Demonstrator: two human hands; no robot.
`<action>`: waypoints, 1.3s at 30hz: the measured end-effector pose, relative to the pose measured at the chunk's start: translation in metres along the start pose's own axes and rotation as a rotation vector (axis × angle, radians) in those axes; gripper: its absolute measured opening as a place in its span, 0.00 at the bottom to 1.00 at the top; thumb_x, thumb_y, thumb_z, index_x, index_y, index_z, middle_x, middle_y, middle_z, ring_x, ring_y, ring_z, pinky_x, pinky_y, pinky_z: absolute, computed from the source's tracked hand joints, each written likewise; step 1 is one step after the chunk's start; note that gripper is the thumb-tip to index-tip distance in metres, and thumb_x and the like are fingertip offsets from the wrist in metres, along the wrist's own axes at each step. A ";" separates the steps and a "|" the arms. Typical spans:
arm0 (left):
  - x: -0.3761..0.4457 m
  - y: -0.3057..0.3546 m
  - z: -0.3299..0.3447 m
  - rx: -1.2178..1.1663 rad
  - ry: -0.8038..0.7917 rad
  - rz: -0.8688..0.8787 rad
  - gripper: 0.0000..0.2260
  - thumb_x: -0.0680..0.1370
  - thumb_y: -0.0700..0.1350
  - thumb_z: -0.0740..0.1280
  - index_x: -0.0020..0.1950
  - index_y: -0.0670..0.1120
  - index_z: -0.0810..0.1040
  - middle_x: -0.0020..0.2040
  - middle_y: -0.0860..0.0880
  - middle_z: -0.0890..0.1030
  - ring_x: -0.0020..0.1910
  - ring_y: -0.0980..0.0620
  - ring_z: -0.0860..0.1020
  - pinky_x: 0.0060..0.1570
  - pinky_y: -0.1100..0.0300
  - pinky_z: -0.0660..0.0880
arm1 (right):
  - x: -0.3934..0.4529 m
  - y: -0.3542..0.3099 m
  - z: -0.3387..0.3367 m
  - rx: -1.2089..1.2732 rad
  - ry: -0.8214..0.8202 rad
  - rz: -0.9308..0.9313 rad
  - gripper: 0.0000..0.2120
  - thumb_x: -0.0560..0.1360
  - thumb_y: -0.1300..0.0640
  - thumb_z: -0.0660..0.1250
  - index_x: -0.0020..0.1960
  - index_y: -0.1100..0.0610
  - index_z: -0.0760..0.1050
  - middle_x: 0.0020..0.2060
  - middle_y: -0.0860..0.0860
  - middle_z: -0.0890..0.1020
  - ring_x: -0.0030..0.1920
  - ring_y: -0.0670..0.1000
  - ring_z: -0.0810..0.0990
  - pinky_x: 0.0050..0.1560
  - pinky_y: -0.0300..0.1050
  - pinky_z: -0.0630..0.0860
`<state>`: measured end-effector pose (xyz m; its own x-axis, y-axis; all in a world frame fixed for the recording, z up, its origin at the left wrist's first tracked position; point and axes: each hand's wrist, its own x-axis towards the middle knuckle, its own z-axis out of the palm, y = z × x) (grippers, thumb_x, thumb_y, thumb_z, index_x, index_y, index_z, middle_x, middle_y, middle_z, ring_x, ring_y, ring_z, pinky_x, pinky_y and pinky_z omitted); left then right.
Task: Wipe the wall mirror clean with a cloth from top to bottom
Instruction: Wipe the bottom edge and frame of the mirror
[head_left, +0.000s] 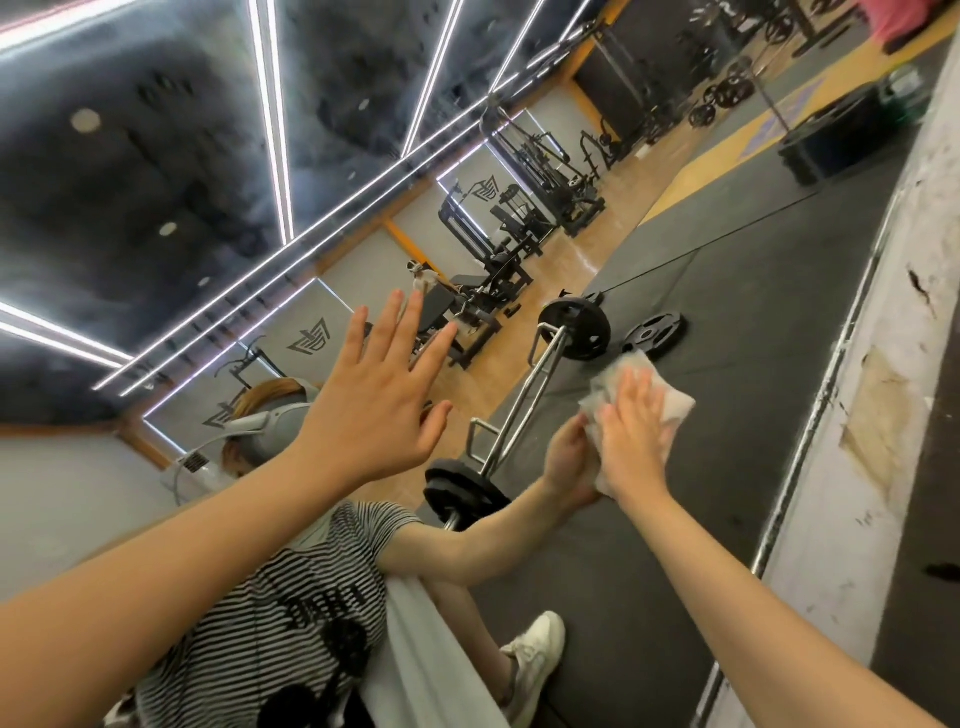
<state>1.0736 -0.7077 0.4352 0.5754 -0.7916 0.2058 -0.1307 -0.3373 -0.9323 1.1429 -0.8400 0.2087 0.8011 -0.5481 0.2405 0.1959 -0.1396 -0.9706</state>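
My right hand (631, 431) presses the cloth (670, 402) flat-fingered against the mirror (727, 291); my left hand (379, 400) is spread, holding nothing. The cloth looks soft and light, best driven by the palm.

Wall mirror (701, 291): large flat pane, fills most of the view, seen at a steep tilt. Metal trim strip runs along its lower-right edge, against a scuffed white wall base. Glass reflects a dark ceiling with light strips, gym machines, a barbell with plates on black matting, and the person. No clear streaks or smears readable on the glass at this angle.

Cloth (670, 402): white, crumpled and bunched, looks thin, like a rag or paper towel. Pressed flat against the mirror glass, toward the right side near the trim. Part is covered; upper and right edges stick out, and its reflection meets it at the glass.
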 end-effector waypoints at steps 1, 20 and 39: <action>0.000 0.000 -0.001 -0.011 0.004 0.016 0.30 0.76 0.59 0.52 0.72 0.42 0.69 0.73 0.36 0.66 0.74 0.37 0.62 0.71 0.38 0.51 | 0.001 -0.014 0.004 0.005 -0.006 -0.065 0.26 0.83 0.50 0.44 0.79 0.53 0.44 0.78 0.49 0.43 0.78 0.53 0.40 0.74 0.56 0.36; -0.001 -0.002 -0.001 -0.038 0.057 0.067 0.25 0.77 0.55 0.54 0.66 0.42 0.76 0.67 0.42 0.76 0.68 0.43 0.72 0.71 0.36 0.54 | -0.012 -0.040 -0.013 -0.013 -0.179 -0.356 0.29 0.82 0.52 0.48 0.80 0.51 0.41 0.78 0.47 0.41 0.72 0.41 0.32 0.74 0.52 0.35; 0.000 -0.001 0.003 0.000 0.005 0.058 0.38 0.75 0.69 0.52 0.71 0.40 0.68 0.73 0.40 0.69 0.74 0.44 0.59 0.71 0.37 0.51 | -0.003 -0.064 0.000 -0.041 -0.109 -0.411 0.32 0.73 0.43 0.35 0.76 0.49 0.35 0.72 0.42 0.34 0.72 0.44 0.29 0.73 0.53 0.31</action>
<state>1.0761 -0.7060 0.4357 0.5631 -0.8120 0.1532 -0.1636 -0.2912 -0.9426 1.1273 -0.8295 0.2701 0.7166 -0.3497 0.6034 0.4908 -0.3619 -0.7926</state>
